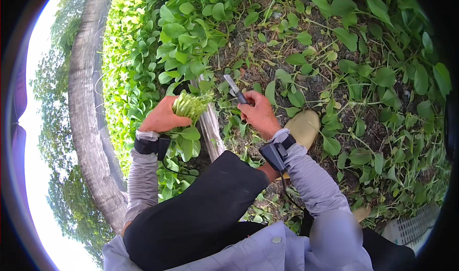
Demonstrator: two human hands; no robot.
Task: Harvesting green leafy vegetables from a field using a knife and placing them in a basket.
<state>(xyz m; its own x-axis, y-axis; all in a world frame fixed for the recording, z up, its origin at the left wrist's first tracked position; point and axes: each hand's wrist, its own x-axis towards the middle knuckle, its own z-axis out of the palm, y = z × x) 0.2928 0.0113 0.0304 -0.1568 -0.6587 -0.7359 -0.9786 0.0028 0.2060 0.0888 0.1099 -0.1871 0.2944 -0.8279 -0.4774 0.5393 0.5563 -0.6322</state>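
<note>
My left hand (162,116) is closed around a bunch of leafy greens (190,106). Its pale cut stem ends point up and to the right, while the broad leaves hang below my fingers. In my right hand (259,112) is a small knife (235,87) with a dark handle and a squared blade tip. The blade points up and to the left, apart from the bunch. Below the hands, a wooden board (211,131) stretches between the standing greens and the picked-over soil, partly covered by my knee.
Dense leafy greens (183,34) grow to the upper left. Sparse plants (344,77) and litter cover the soil at right. My shoe (303,129) rests there. A pale plastic crate (412,228) sits at lower right. A grey strip (88,91) runs along the bed's left.
</note>
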